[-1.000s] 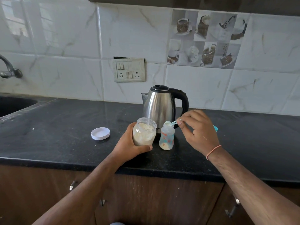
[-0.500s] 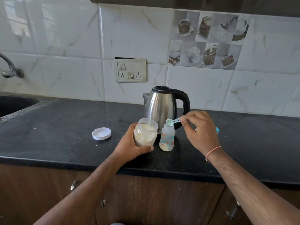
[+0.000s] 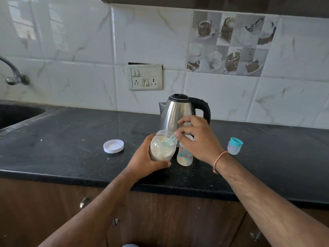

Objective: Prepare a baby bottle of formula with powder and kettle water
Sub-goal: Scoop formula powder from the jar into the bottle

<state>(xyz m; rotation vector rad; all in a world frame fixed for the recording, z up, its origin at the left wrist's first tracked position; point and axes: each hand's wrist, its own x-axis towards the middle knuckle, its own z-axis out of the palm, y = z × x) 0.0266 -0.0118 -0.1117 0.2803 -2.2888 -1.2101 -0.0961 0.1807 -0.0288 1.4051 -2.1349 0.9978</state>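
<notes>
lid [image 3: 113,146]: off, lying on the counter [image 3: 62,139]. jar [image 3: 162,147]: open, tilted, my left hand [image 3: 145,160] wrapped round it. scoop [image 3: 170,139]: pinched in my right hand [image 3: 199,141], dipped in the powder. bottle [image 3: 184,155]: upright beside the jar, some powder in. kettle [image 3: 179,109]: behind, untouched. cap [image 3: 235,145]: off, far right. left to do, i judge: more powder, water, capping.

White marble-veined wall tiles [image 3: 74,50] back a speckled black stone surface [image 3: 62,139] above brown wooden cabinets [image 3: 160,220], daylight reflected in the tiles
</notes>
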